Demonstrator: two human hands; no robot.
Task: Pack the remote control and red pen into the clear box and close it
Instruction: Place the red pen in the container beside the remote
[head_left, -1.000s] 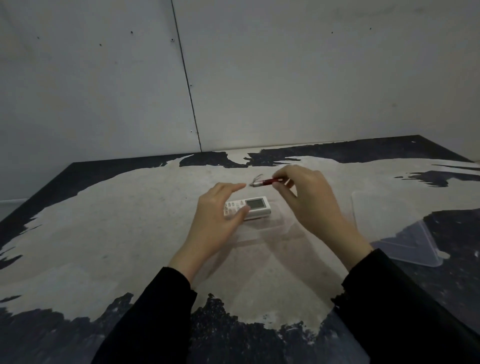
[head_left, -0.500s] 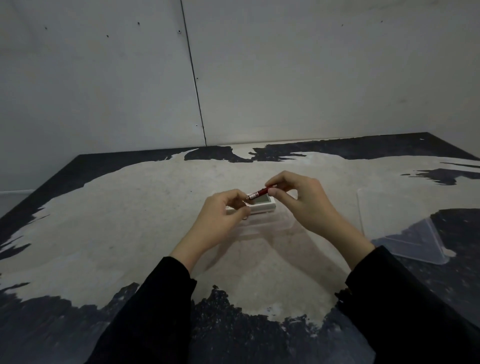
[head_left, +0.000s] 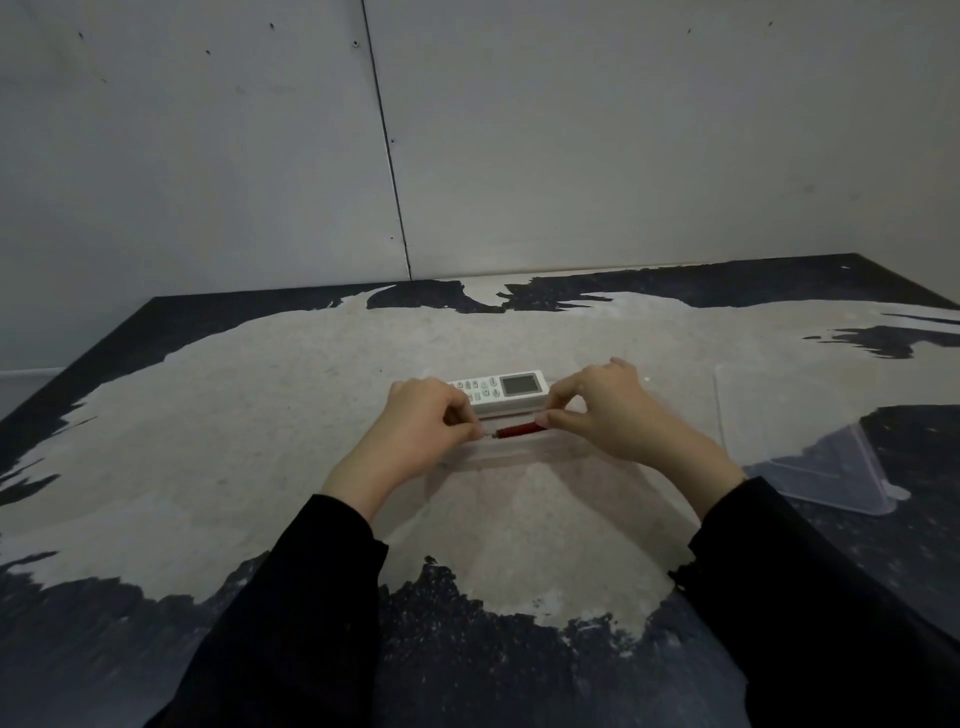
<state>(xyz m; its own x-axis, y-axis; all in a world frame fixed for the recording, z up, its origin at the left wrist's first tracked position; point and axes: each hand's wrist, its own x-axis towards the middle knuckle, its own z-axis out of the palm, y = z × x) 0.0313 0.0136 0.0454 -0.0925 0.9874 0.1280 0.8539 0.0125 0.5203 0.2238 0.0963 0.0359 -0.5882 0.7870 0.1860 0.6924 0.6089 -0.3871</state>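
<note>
A white remote control with a grey screen lies lengthwise at the far side inside the clear box, whose faint near wall shows between my wrists. The red pen lies level just in front of the remote, low in the box. My left hand pinches the pen's thin left tip. My right hand pinches its right end with thumb and forefinger. The box's floor is largely hidden by my hands.
The clear lid lies flat on the table to the right of the box. The table is beige with black patches and meets a grey wall at the back.
Both hands have brought the pen down and toward me, from above the remote to a level position in front of it. My left hand left the remote and took the pen's tip.
</note>
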